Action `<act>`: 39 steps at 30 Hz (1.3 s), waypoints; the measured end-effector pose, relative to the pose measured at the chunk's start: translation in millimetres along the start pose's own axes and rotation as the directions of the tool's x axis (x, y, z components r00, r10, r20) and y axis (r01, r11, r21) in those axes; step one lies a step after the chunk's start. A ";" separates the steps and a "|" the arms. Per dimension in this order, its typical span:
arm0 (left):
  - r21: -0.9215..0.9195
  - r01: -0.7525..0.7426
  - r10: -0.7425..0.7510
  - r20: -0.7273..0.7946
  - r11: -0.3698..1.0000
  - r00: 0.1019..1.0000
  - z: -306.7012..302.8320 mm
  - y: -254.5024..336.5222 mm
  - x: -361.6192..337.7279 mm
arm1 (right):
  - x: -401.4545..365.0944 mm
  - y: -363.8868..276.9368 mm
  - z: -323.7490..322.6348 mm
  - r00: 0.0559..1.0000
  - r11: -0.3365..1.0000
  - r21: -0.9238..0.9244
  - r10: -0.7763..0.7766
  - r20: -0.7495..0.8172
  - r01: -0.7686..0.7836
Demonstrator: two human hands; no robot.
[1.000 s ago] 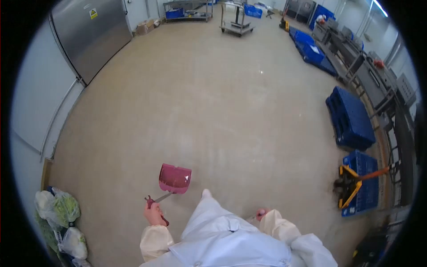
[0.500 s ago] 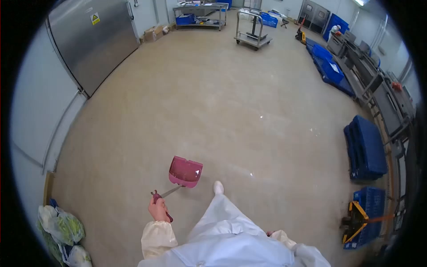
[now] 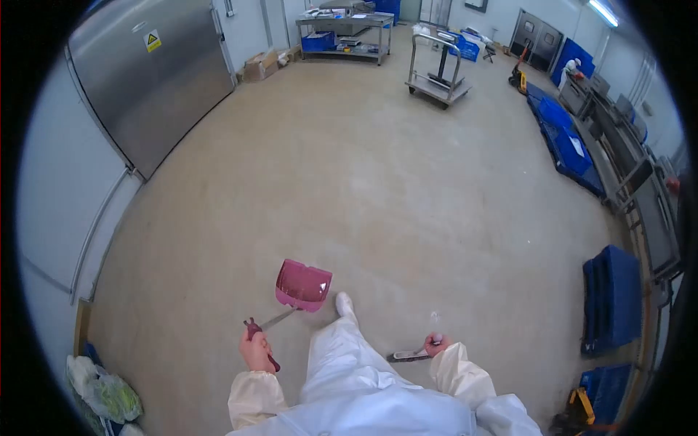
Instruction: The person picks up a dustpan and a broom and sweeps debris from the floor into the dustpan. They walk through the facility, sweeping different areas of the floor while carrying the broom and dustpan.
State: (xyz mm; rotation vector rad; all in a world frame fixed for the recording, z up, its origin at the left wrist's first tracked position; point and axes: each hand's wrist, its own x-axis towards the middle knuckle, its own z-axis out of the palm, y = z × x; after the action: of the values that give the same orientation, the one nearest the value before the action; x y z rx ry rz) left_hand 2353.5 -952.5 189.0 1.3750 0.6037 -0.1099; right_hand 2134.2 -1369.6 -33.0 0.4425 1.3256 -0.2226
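Note:
A pink long-handled dustpan (image 3: 303, 285) hangs in front of me at the left, its pan tilted and with some small specks in it. Its dark red grip is wrapped by the fingers of my left hand (image 3: 256, 352), and a thin metal shaft joins grip and pan. My right hand (image 3: 435, 344) is closed around the upright handle of a broom. The pale broom head (image 3: 408, 357) with dark bristles shows low beside that hand; most of the handle is hidden. A white boot (image 3: 345, 304) of mine stands between the two tools.
Bagged green vegetables (image 3: 109, 392) lie by the left wall near a steel door (image 3: 156, 80). A platform trolley (image 3: 440, 91) and steel table (image 3: 345, 25) stand ahead. Blue pallets (image 3: 611, 298), crates (image 3: 574, 149) and a pallet jack (image 3: 578, 407) line the right. Far off, a person (image 3: 571, 67) works.
My right hand has come forward into view with the broom. The room has shifted down and right in view. My left hand still holds the dustpan, and the leg stepping forward has moved slightly left.

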 end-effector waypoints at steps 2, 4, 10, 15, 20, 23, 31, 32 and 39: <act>0.016 0.003 -0.003 -0.001 1.000 1.000 46.3 6.0 50.5 | 31.4 -14.5 55.2 0.999 0.998 0.051 -0.030 -0.020 0.031; 0.021 0.011 -0.011 0.008 1.000 1.000 99.8 13.0 100.9 | 41.8 -17.3 109.6 0.995 0.996 0.054 -0.074 -0.059 0.078; 0.039 0.048 -0.050 0.046 0.998 0.998 275.8 73.9 214.3 | 72.2 -88.9 164.9 0.956 0.970 -0.006 -0.237 0.173 0.242; 0.108 0.040 -0.045 0.048 0.993 0.998 390.5 104.5 294.7 | 70.4 -91.7 223.8 0.969 0.960 0.158 -0.242 0.051 0.231; 0.110 0.023 -0.025 0.023 0.994 0.999 514.1 111.3 375.1 | 110.7 -128.2 364.5 0.979 0.972 0.122 -0.202 -0.002 0.201; 0.074 0.052 -0.055 0.031 0.996 0.998 601.1 136.0 421.1 | 136.3 -166.2 475.4 0.983 0.979 0.086 -0.184 -0.003 0.184; 0.039 0.058 -0.061 0.081 0.998 0.995 795.6 208.4 515.6 | 218.5 -233.9 805.9 0.987 0.987 0.034 -0.158 0.024 0.157; 0.047 0.062 -0.066 0.075 0.997 0.995 818.0 210.6 529.7 | 221.4 -226.9 855.0 0.981 0.972 0.135 -0.191 -0.028 0.193; 0.084 0.122 -0.127 0.059 0.989 0.990 1001.0 229.8 664.3 | 200.5 -248.7 1076.3 0.898 0.358 -0.831 -0.280 0.340 0.426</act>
State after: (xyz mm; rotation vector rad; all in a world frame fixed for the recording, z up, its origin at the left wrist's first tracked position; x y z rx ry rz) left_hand 3348.2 -1663.5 155.1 1.4060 0.6370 -0.2802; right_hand 3032.9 -2040.6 -83.4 -0.8070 1.1886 0.1257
